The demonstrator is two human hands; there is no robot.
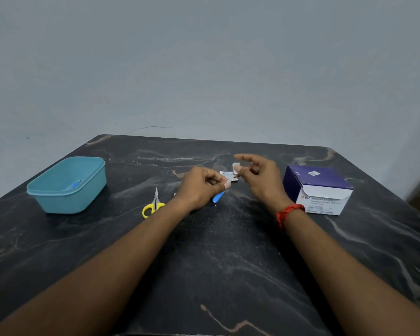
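your left grip (pixel 201 187) pinches the torn wrapper (pixel 226 175), your right grip (pixel 262 177) pinches the white swab (pixel 235 166), both just left of the swab box (pixel 318 187). tug sharply and the swab may slip onto the counter (pixel 228 263).

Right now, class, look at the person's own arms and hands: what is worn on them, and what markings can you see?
No sleeves or gloves show. The left hand and the right hand are bare, with no ring or watch visible. A red braided thread band circles the right wrist.
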